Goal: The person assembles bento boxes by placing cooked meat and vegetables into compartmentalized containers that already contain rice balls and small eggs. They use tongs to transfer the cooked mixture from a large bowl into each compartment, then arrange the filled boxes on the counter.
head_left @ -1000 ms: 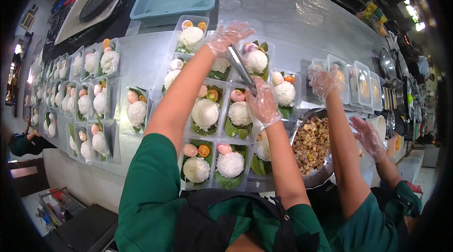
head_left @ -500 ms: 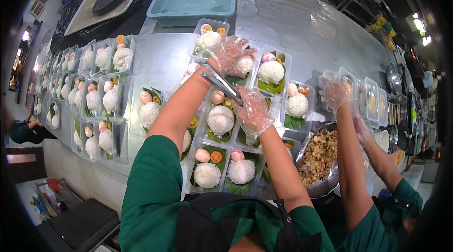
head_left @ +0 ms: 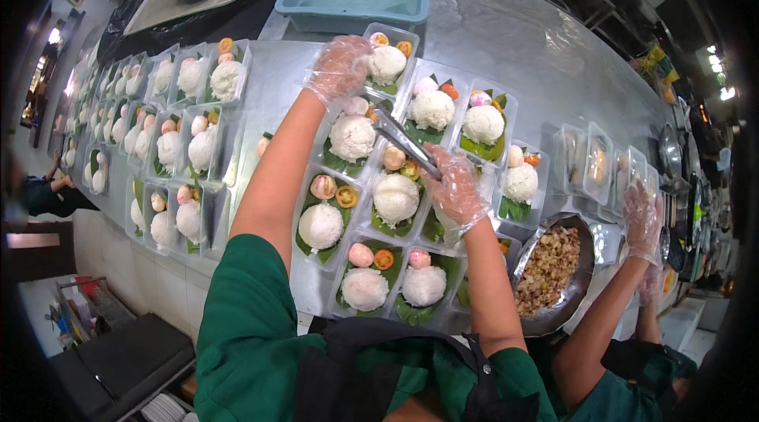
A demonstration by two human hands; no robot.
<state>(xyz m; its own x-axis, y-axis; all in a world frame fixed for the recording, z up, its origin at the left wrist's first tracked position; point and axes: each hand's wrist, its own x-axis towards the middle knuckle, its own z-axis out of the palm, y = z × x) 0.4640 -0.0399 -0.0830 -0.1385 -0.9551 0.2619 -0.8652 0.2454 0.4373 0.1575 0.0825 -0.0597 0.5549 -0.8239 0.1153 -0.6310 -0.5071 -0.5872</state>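
Both of my hands wear clear plastic gloves. My left hand [head_left: 341,68] is curled at the left rim of a clear plastic container [head_left: 409,66] at the far end of the group. That container holds rice, a pinkish egg and tomato slices on green leaf. My right hand [head_left: 457,189] is closed around metal tongs [head_left: 405,140], which point far-left over a container whose rice mound [head_left: 352,137] lies beside an egg and tomato. Whether the tongs' tips grip anything cannot be made out. Several similar filled containers [head_left: 365,289] stand around my hands.
A metal basin [head_left: 565,315] of chopped brownish food stands at right, near a co-worker's gloved hand [head_left: 642,220]. Stacked clear containers [head_left: 598,165] are beyond it. More filled rice containers [head_left: 202,149] line the left. A blue tub [head_left: 352,15] sits at the far side.
My left hand has moved left and away to the far container's rim. The tongs, still in my right hand, now sit over a rice container. The co-worker's hands have moved right, off the stacked containers.
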